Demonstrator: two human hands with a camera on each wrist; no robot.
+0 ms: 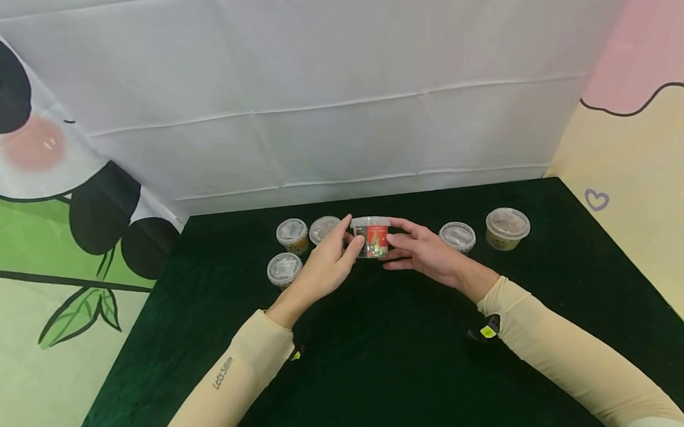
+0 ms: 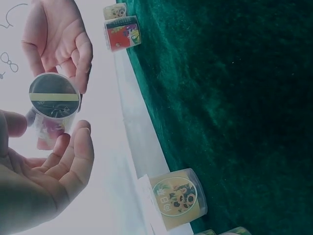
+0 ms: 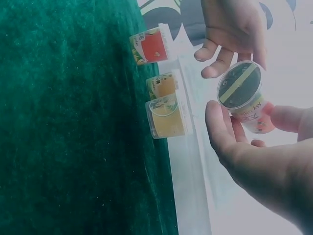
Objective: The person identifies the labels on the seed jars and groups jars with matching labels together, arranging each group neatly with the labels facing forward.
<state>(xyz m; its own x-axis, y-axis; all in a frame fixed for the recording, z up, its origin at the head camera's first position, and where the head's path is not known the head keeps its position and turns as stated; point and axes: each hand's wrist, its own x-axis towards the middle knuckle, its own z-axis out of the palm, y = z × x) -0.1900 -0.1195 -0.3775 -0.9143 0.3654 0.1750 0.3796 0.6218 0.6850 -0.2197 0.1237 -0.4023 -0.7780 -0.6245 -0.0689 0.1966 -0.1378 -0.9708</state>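
A small clear plastic tub with a red printed label is raised in front of me, between both hands. My left hand grips its left side, thumb at the front and index finger reaching up behind. On the opposite side, my right hand pinches the tub with its thumb on the label. The tub's dark round end, crossed by a pale yellow strip, faces the left wrist camera. In the right wrist view, the right thumb presses the label and the other fingers curl around the far side.
Three lidded tubs stand left of my hands: a back one, one partly behind the left hand and a nearer one. To the right are a low tub and a larger tub. Dark green cloth covers the table.
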